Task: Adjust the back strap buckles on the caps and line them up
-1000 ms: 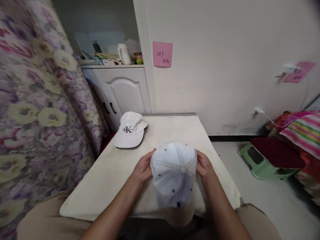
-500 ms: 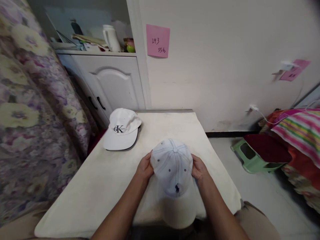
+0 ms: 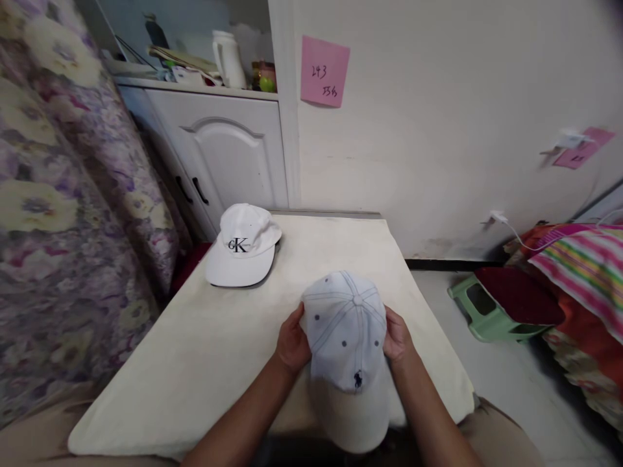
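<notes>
Between both hands is a pale baseball cap (image 3: 348, 331) with blue stitching and a small dark emblem, its brim toward me over the table's near edge. My left hand (image 3: 294, 340) grips the left side of its crown. On the opposite side my right hand (image 3: 397, 334) is closed around the crown's edge, fingertips hidden behind or under the fabric. A second white cap (image 3: 246, 243) with black "CK" lettering rests at the table's far left, untouched, brim facing me.
The caps are at a table (image 3: 195, 363) with a cream cover. Behind it stands a white cabinet (image 3: 228, 152) beside a wall with a pink note (image 3: 324, 71). A flowered curtain (image 3: 63, 259) hangs at left. On the right floor is a green stool (image 3: 481, 305).
The view has shifted a little, so the held cap and both hands appear slightly farther right and lower. Both hands keep their hold on the cap; the CK cap stays in its place.
</notes>
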`<move>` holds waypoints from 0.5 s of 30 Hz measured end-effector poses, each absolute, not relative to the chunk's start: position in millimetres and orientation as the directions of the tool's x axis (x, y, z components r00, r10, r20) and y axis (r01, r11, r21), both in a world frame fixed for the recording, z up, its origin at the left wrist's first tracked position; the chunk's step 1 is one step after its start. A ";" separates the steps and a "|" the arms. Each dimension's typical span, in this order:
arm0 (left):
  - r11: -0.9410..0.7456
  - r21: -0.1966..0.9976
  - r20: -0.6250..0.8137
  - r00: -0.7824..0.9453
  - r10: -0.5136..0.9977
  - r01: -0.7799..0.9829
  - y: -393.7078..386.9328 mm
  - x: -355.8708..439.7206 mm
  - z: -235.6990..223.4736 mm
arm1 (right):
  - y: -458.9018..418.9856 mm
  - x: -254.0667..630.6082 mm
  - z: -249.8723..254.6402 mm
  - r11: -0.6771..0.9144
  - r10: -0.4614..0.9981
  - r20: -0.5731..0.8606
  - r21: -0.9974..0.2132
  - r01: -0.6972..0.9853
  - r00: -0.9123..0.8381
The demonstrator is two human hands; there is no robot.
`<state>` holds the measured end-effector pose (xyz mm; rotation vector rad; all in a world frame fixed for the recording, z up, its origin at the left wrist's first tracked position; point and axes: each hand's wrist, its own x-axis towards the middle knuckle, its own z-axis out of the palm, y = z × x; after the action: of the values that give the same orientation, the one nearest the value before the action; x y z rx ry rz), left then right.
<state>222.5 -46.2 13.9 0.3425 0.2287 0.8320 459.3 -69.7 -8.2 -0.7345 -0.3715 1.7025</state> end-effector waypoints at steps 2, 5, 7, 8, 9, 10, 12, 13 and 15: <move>0.611 0.409 -0.076 0.642 0.763 -0.678 -45.3 221.9 14.5 | -69.2 458.0 -9.0 -0.271 0.954 -0.274 -0.609 -0.745 -0.123; 0.562 0.508 -0.125 0.589 0.798 -0.653 -45.3 222.1 15.3 | -68.9 457.1 -9.6 -0.271 0.954 -0.275 -0.611 -0.744 -0.121; 0.539 0.560 -0.149 0.564 0.812 -0.628 -46.2 222.5 16.2 | -70.0 456.3 -9.1 -0.261 0.956 -0.271 -0.610 -0.748 -0.112; 0.537 0.569 -0.154 0.560 0.814 -0.623 -47.0 222.4 17.0 | -71.1 455.6 -8.5 -0.251 0.958 -0.266 -0.608 -0.753 -0.105; 0.507 0.601 -0.157 0.530 0.833 -0.618 -48.0 222.0 18.1 | -72.6 454.6 -7.9 -0.238 0.961 -0.259 -0.604 -0.761 -0.095; 0.445 0.658 -0.158 0.467 0.870 -0.608 -49.3 221.2 19.5 | -74.4 453.4 -7.3 -0.224 0.964 -0.251 -0.597 -0.770 -0.085; 0.278 0.792 -0.134 0.289 0.948 -0.544 -52.6 218.6 23.1 | -78.9 450.3 -7.2 -0.195 0.970 -0.233 -0.581 -0.790 -0.069; 0.201 0.845 -0.111 0.205 0.972 -0.496 -54.3 217.1 25.1 | -81.4 448.7 -8.0 -0.183 0.973 -0.222 -0.569 -0.802 -0.064; 0.124 0.896 -0.080 0.119 0.990 -0.426 -57.7 214.7 29.6 | -86.5 446.3 -11.0 -0.158 0.979 -0.196 -0.539 -0.827 -0.060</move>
<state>214.7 -57.7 29.6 0.8494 0.8574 1.2423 446.3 -86.5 -11.0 -0.6041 -0.3280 1.6326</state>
